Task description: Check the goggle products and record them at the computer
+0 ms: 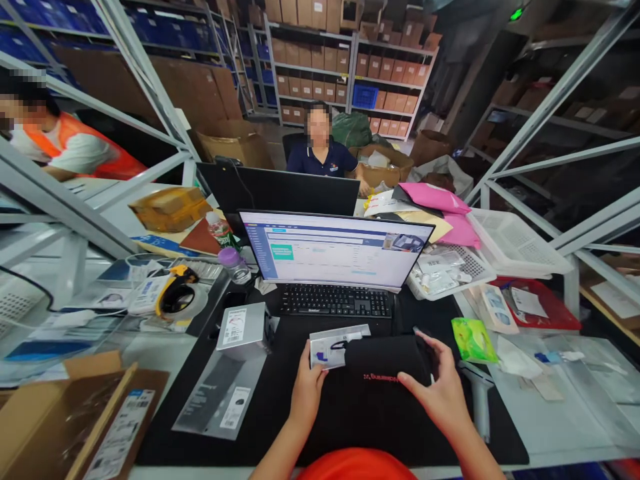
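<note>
My left hand [309,387] is closed on the edge of a flat clear packet [321,352] with a printed card inside. A black soft pouch [383,357] with red lettering lies partly over that packet. The pouch's right end is gripped by my right hand [440,377], thumb on the near side and fingers behind. A dark cord loop shows at the pouch's left end. Left of my hands, a silver-grey box [243,333] with a white label stands on the black desk mat [335,427]. A grey labelled plastic bag [217,400] lies in front of the box.
A monitor [340,250] and keyboard [335,300] stand ahead. To the right are a barcode scanner [479,397], a green packet [474,340] and a red tray [540,307]. A tape dispenser [173,293] and cardboard box [55,420] sit left. Co-workers [325,157] are beyond.
</note>
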Motion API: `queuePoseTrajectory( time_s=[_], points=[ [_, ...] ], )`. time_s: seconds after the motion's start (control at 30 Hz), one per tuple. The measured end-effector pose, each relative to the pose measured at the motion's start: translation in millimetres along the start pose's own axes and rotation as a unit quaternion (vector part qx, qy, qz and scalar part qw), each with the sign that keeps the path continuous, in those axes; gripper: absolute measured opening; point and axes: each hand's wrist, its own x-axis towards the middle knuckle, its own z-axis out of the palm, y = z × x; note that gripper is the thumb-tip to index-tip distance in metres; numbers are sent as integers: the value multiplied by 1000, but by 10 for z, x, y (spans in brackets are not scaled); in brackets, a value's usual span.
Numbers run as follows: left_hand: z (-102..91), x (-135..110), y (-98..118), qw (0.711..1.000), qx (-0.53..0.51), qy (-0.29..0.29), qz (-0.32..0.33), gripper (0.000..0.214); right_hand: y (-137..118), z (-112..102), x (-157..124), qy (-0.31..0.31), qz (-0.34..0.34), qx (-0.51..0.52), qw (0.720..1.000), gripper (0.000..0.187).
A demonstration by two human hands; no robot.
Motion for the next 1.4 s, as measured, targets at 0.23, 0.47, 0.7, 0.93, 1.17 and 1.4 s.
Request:
queuePoseTrajectory(
  time_s=[0.23, 0.47, 0.7, 0.93, 1.17, 1.4],
  points=[
    [-38, -658, -136, 999, 16, -16, 37, 17, 141, 656, 38, -53, 24, -57, 997, 49],
    [-33, -687, -162, 999, 19, 28, 17, 10, 476, 1215, -337, 19, -6, -126, 992, 54],
    [7, -698, -169, 997, 61, 37, 8, 38, 699, 1141, -484, -62, -46, -167, 983, 55],
    [45, -673, -174, 995, 94, 25, -2, 45, 839, 1108, -330, -137, 23, -259, 956, 45],
    [34, -633, -127, 990, 141, -7, 7, 42, 786, 1005, -222, -182, 39, -266, 946, 35],
    [-35, -580, 86, 981, 189, -44, -3, 66, 712, 968, -99, -192, 31, -222, 955, 33]
  ],
)
